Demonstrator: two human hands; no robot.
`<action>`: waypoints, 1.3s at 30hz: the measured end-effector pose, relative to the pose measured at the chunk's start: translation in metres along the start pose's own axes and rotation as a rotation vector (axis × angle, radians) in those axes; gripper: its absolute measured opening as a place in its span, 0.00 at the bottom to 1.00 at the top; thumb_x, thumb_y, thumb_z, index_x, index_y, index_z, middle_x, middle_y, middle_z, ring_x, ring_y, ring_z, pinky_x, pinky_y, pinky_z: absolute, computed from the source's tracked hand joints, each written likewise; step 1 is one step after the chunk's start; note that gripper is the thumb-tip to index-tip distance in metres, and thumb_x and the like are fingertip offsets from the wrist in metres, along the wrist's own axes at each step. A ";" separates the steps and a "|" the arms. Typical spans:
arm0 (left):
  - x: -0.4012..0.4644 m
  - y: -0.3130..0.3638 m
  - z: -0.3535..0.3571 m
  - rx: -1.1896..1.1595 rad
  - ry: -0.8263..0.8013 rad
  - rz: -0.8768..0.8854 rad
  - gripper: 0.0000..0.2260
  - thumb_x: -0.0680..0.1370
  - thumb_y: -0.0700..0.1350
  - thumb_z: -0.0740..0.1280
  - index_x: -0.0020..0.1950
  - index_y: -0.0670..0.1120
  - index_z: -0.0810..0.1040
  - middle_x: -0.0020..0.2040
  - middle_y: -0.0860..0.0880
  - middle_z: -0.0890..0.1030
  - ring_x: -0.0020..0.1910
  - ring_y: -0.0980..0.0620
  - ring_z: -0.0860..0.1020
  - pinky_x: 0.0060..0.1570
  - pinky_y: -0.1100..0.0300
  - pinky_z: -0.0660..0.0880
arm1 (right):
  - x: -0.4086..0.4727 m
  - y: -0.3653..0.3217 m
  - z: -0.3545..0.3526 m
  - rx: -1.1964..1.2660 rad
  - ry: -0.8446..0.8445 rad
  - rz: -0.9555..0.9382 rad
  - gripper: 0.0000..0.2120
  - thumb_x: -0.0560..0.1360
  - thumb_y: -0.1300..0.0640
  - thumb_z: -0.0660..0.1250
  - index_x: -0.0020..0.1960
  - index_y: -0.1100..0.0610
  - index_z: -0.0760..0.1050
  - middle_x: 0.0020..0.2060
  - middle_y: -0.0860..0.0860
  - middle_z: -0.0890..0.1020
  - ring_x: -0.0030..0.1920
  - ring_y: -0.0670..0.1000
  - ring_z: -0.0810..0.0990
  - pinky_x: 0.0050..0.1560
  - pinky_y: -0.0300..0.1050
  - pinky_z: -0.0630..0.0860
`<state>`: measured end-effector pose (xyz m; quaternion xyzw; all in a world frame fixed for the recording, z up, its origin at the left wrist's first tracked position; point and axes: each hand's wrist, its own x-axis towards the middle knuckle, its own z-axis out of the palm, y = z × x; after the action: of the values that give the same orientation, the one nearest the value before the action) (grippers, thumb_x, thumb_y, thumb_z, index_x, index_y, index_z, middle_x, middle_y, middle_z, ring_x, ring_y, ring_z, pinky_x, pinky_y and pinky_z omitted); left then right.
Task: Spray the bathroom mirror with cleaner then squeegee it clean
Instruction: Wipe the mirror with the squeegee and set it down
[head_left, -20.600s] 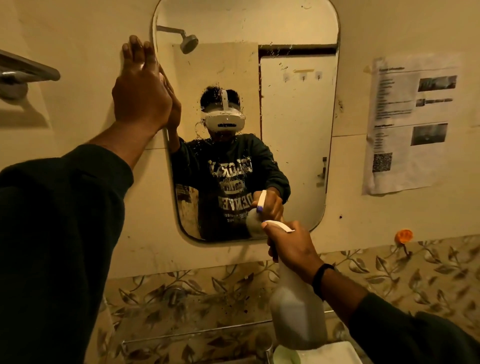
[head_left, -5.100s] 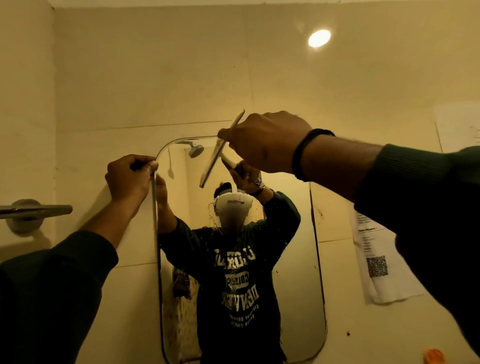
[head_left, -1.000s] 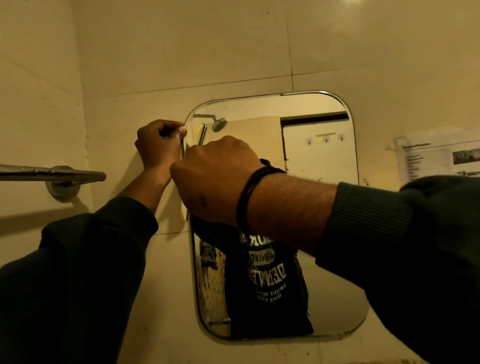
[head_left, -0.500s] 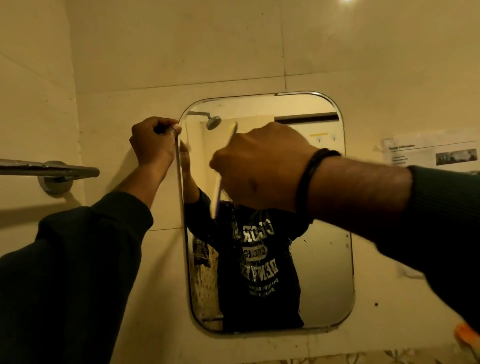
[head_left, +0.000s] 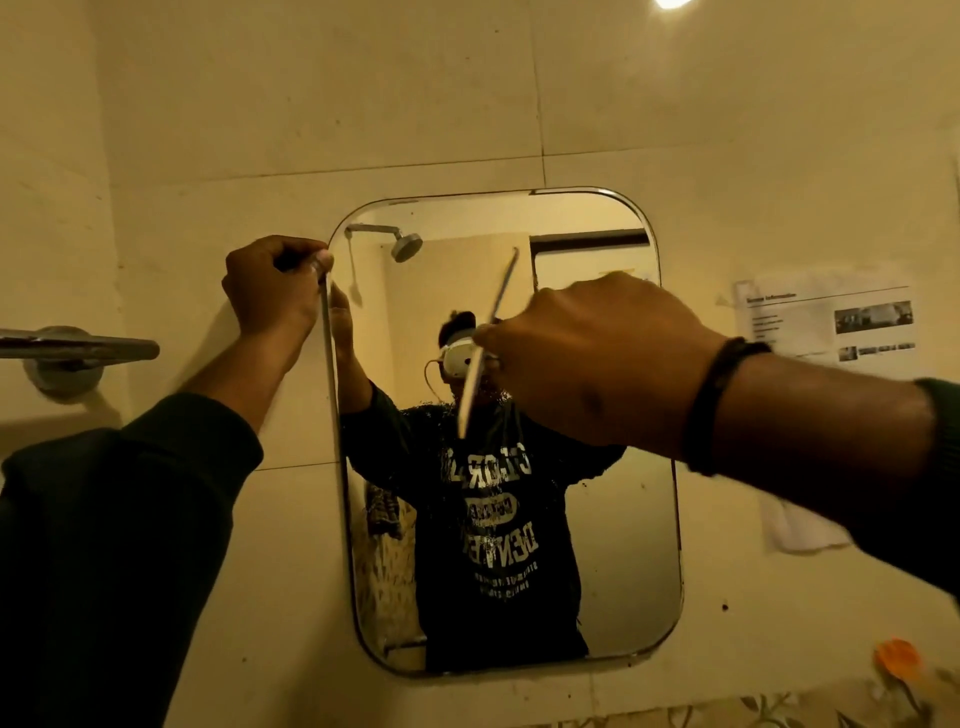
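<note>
A rounded-corner mirror (head_left: 618, 545) hangs on the cream tiled wall, with spray droplets speckled across its middle. My left hand (head_left: 270, 288) is closed around the mirror's upper left edge. My right hand (head_left: 597, 358) is raised in front of the glass, gripping a squeegee (head_left: 485, 343). Its thin pale blade stands nearly upright, tilted right at the top, over the upper middle of the mirror. I cannot tell whether the blade touches the glass. The spray bottle is out of view.
A metal towel bar (head_left: 78, 348) juts from the wall at the left. A printed paper sheet (head_left: 831, 332) is stuck to the wall right of the mirror. An orange hook (head_left: 896, 657) sits at the lower right, above leaf-patterned tiles.
My right hand has moved the squeegee rightward across the mirror, from its left edge toward the middle. My left hand has kept its hold on the mirror's edge.
</note>
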<state>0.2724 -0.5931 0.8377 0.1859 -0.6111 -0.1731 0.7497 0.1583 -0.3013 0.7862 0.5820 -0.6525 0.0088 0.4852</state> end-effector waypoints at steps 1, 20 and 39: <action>0.000 0.000 0.001 -0.002 0.002 0.004 0.04 0.76 0.42 0.75 0.48 0.51 0.86 0.39 0.60 0.82 0.45 0.54 0.84 0.53 0.53 0.84 | -0.007 0.005 0.001 -0.005 -0.012 0.021 0.14 0.81 0.50 0.58 0.63 0.53 0.74 0.28 0.47 0.65 0.24 0.46 0.65 0.22 0.38 0.57; 0.003 -0.007 0.001 0.011 0.008 0.029 0.05 0.76 0.43 0.74 0.51 0.50 0.86 0.43 0.55 0.84 0.48 0.53 0.85 0.54 0.52 0.83 | -0.011 -0.003 0.022 0.222 0.079 0.160 0.18 0.82 0.49 0.54 0.71 0.48 0.65 0.28 0.44 0.61 0.24 0.44 0.64 0.23 0.36 0.59; 0.000 -0.007 0.001 0.018 0.023 0.049 0.06 0.76 0.44 0.74 0.52 0.51 0.86 0.41 0.57 0.83 0.44 0.58 0.83 0.52 0.56 0.83 | -0.013 0.013 0.017 0.141 0.024 0.165 0.18 0.82 0.47 0.56 0.70 0.48 0.67 0.29 0.44 0.63 0.26 0.43 0.65 0.25 0.37 0.57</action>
<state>0.2713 -0.5987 0.8343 0.1798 -0.6083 -0.1471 0.7590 0.1355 -0.2976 0.7760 0.5589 -0.6902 0.1017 0.4482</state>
